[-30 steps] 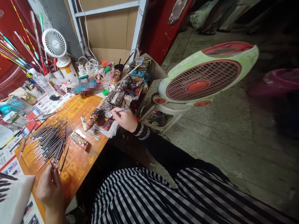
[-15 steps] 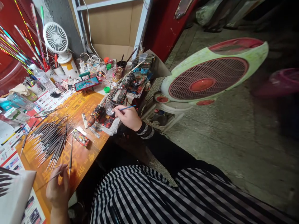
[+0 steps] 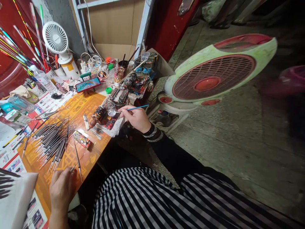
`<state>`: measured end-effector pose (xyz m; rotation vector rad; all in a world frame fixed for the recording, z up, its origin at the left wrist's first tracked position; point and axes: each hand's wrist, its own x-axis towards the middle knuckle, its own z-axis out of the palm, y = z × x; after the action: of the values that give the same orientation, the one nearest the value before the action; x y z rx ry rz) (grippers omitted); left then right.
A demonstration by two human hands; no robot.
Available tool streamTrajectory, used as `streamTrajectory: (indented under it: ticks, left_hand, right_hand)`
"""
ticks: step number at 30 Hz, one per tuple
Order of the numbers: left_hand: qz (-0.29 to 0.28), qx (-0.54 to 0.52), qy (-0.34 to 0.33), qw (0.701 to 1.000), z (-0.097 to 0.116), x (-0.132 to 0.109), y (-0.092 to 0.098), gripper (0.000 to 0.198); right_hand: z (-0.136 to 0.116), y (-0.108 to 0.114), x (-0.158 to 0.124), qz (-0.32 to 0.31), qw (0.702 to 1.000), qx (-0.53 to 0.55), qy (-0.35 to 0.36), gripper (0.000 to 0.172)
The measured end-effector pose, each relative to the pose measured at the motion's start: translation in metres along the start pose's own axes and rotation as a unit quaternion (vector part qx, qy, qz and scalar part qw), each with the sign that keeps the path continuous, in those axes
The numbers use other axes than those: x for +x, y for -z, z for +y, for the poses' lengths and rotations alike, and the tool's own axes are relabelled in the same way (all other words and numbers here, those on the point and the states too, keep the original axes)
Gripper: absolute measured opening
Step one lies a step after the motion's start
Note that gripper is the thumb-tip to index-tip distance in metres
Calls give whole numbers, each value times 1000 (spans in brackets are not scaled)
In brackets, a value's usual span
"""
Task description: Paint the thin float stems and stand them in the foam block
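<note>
My right hand (image 3: 135,118) holds a thin blue-handled paintbrush (image 3: 138,108), its tip close above a small glass dish (image 3: 111,113). Beside the dish lies a marbled painted cylinder (image 3: 98,114) on a paint-stained cloth (image 3: 113,128). My left hand (image 3: 62,189) is closed at the near end of an orange printed board (image 3: 88,105). A thin pale stick (image 3: 77,160) runs past its fingers, though I cannot tell whether they grip it. A heap of thin dark pointed sticks (image 3: 52,143) lies just beyond that hand, with a small paint-spattered block (image 3: 81,140) to its right.
Paint jars, brushes, tangled cables and a phone (image 3: 87,85) crowd the far end of the table. Long coloured fishing floats (image 3: 16,52) lean at the far left. A small white fan (image 3: 55,37) stands behind them. A large green-and-red floor fan (image 3: 213,76) stands right of the table.
My right hand has shifted right, lifting the brush tip from the dish. My left hand has moved right and its fingers have closed in. The view has tilted slightly.
</note>
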<state>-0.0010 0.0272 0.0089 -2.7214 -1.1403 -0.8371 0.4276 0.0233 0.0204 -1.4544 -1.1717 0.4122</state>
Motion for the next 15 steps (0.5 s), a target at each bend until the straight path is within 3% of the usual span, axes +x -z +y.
streamTrajectory:
  ticks: [5, 8, 12, 15]
  left_hand:
    - [-13, -6, 2, 1000, -2, -4, 7, 15]
    - [-19, -27, -31, 999, 18, 5, 10, 17]
    - [-92, -66, -115, 987, 51, 24, 6, 16]
    - [-125, -74, -134, 980, 63, 33, -1, 14]
  right_hand:
    - [1, 6, -1, 12, 1000, 4, -4, 39]
    - [1, 10, -3, 17, 1000, 5, -5, 36]
    - [2, 9, -5, -1, 1000, 0, 10, 31]
    - [4, 6, -6, -15, 999, -15, 34, 26]
